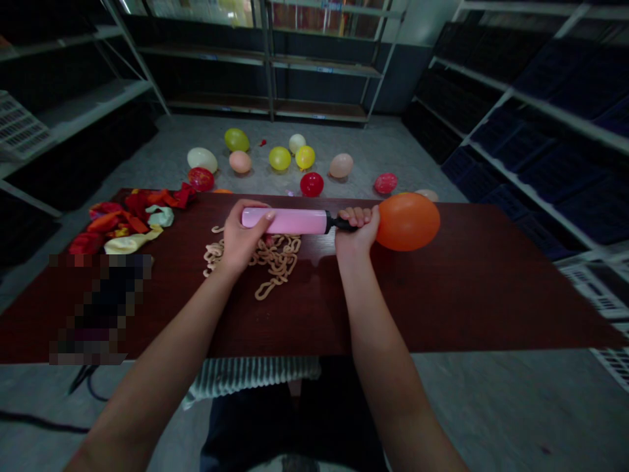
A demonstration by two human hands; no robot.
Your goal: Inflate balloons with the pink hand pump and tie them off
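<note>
Held level above the table is a pink balloon pump with a black end piece. My left hand is wrapped round the left end of its barrel. On the right, my right hand is closed round the black end piece of the pump. An inflated orange balloon sticks out just beyond my right hand; its neck is hidden by the fingers. Beneath the pump and my left hand, a tangled beige chain-like cord lies on the dark red-brown table.
Uninflated balloons in several colours lie piled at the table's left. A blurred-out dark object is nearer. On the floor past the table lie several inflated balloons. Metal shelves stand behind, with dark crates at right.
</note>
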